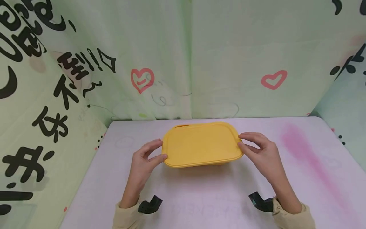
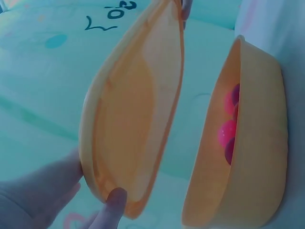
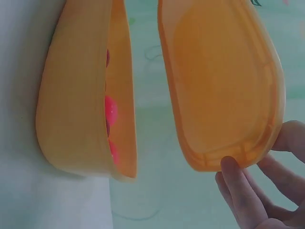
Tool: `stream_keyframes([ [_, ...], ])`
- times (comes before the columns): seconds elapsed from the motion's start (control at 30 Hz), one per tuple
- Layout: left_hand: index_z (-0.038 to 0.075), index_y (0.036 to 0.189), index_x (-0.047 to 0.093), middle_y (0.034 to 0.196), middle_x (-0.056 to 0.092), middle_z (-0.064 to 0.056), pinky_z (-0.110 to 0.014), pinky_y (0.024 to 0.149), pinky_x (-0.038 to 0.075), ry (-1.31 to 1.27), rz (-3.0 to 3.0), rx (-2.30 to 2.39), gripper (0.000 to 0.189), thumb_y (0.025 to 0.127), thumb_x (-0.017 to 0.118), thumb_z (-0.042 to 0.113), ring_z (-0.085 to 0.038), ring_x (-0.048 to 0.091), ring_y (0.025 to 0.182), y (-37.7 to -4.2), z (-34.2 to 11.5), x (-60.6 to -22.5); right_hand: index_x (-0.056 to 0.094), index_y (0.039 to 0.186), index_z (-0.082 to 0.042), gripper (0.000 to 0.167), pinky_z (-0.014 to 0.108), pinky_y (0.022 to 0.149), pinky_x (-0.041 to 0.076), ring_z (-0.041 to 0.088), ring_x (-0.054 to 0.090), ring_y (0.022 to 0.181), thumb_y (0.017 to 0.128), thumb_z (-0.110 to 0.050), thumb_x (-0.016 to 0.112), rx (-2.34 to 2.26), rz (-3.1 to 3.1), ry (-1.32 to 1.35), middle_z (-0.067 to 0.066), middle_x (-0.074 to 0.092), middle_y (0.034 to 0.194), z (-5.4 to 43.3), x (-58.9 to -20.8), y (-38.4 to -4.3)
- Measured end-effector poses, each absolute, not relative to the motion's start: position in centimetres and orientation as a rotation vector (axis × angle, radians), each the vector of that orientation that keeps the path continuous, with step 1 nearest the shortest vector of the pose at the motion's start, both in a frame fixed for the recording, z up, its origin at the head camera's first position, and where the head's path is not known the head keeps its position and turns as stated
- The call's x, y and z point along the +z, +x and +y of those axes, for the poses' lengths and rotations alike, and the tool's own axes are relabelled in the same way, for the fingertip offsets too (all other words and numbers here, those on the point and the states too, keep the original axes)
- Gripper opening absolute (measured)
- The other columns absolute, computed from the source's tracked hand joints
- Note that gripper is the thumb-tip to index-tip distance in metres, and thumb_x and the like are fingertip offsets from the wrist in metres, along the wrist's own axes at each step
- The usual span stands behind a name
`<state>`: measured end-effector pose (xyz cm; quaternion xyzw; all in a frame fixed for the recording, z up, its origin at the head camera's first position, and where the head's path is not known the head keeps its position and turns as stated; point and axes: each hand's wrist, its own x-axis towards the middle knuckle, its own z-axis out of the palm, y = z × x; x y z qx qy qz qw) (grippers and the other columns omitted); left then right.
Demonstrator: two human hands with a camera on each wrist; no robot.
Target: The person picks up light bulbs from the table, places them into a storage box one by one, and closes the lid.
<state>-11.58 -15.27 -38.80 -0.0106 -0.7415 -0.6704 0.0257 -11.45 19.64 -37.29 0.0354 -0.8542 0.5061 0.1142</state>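
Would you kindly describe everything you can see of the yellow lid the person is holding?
The yellow lid is a rounded rectangle of smooth, slightly translucent plastic with a raised rim and a shallow inset panel. It is lifted clear of the matching yellow box, with a gap between them in both wrist views. The left hand pinches its left edge and the right hand its right edge. It hangs roughly level over the box on the pale table.
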Motion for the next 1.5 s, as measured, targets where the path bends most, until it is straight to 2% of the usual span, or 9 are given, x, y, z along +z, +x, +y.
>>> stream_keyframes([
  [0.07,0.005,0.128,0.063,0.139,0.055,-0.007,-0.027,0.088,0.055,-0.027,-2.295,-2.063,0.051,0.080,0.081,0.003,-0.021,0.055,0.128,-11.6,-15.2,-38.9,0.065,0.125,-0.004,0.039,0.008,0.081,0.050,0.013,0.061,0.116,0.090,-0.020,0.074,1.500,-2.523,0.091,0.011,0.060,0.128,19.7,-37.4,-11.5],
  [0.1,0.006,0.130,0.062,0.140,0.054,-0.007,-0.027,0.089,0.055,-0.022,-2.298,-2.061,0.053,0.080,0.081,0.002,-0.022,0.056,0.127,-11.7,-15.1,-39.0,0.063,0.128,-0.003,0.043,0.008,0.081,0.050,0.013,0.061,0.116,0.090,-0.020,0.074,1.516,-2.530,0.088,0.012,0.059,0.130,19.8,-37.5,-11.5],
  [0.33,0.011,0.138,0.057,0.135,0.059,-0.010,-0.030,0.086,0.057,0.082,-2.348,-2.082,0.065,0.078,0.083,0.005,-0.032,0.069,0.108,-12.0,-15.0,-39.8,0.052,0.139,0.000,0.056,0.010,0.082,0.051,-0.015,0.059,0.099,0.090,-0.018,0.074,1.654,-2.543,0.094,0.021,0.056,0.137,20.0,-38.1,-11.8],
  [0.6,0.007,0.135,0.059,0.131,0.063,-0.010,-0.026,0.090,0.055,0.091,-2.362,-2.062,0.064,0.077,0.084,0.006,-0.024,0.063,0.117,-12.5,-15.0,-41.1,0.050,0.141,0.002,0.062,0.010,0.081,0.051,-0.013,0.057,0.097,0.089,-0.019,0.076,1.611,-2.639,0.064,0.021,0.057,0.134,20.2,-39.2,-12.3],
  [0.7,0.007,0.134,0.060,0.128,0.064,-0.010,-0.025,0.090,0.055,0.105,-2.369,-2.055,0.063,0.077,0.085,0.007,-0.023,0.064,0.116,-12.7,-15.0,-41.5,0.049,0.141,0.002,0.062,0.010,0.081,0.051,-0.007,0.060,0.098,0.088,-0.017,0.076,1.614,-2.658,0.055,0.020,0.057,0.135,20.3,-39.5,-12.6],
  [0.8,0.007,0.133,0.061,0.128,0.065,-0.011,-0.025,0.089,0.055,0.097,-2.362,-2.051,0.061,0.077,0.085,0.006,-0.024,0.064,0.114,-13.0,-14.9,-41.9,0.049,0.141,0.004,0.063,0.009,0.082,0.051,0.010,0.064,0.105,0.088,-0.016,0.076,1.610,-2.667,0.058,0.022,0.056,0.136,20.2,-39.9,-12.9],
  [0.93,0.007,0.133,0.062,0.128,0.064,-0.013,-0.024,0.089,0.055,0.075,-2.358,-2.039,0.060,0.078,0.084,0.007,-0.026,0.063,0.114,-13.4,-14.8,-42.3,0.048,0.142,0.004,0.063,0.008,0.083,0.050,0.032,0.060,0.115,0.088,-0.014,0.075,1.594,-2.690,0.049,0.023,0.053,0.138,20.1,-40.3,-13.3],
  [1.2,0.010,0.132,0.063,0.127,0.065,-0.011,-0.023,0.085,0.056,0.123,-2.379,-2.029,0.057,0.079,0.083,0.007,-0.026,0.065,0.109,-14.6,-14.2,-43.0,0.048,0.141,0.006,0.059,0.012,0.086,0.051,0.036,0.059,0.117,0.089,-0.008,0.073,1.548,-2.725,0.033,0.024,0.052,0.136,20.3,-41.4,-14.1],
  [1.5,0.011,0.132,0.063,0.129,0.063,-0.010,-0.022,0.088,0.055,0.170,-2.434,-1.971,0.054,0.082,0.081,0.008,-0.025,0.063,0.113,-15.7,-14.2,-43.9,0.047,0.142,0.005,0.058,0.025,0.091,0.054,0.036,0.060,0.115,0.090,-0.007,0.071,1.535,-2.753,0.028,0.025,0.053,0.134,20.3,-42.2,-15.0],
])
